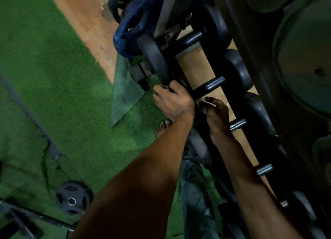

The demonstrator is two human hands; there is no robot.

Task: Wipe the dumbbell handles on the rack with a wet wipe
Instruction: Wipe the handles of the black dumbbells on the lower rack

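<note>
Gripping the front rail of the rack (213, 72), the left hand (172, 99) curls tight; right hand (217, 113) curls beside a dumbbell handle (208, 86), its hold unclear.

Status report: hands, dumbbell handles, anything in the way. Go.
Left hand gripping rack edge beside dumbbell handle. Right hand at the rack, just below that handle; wet wipe not visible. Blue kettlebell off to the far end, nothing blocking.
</note>
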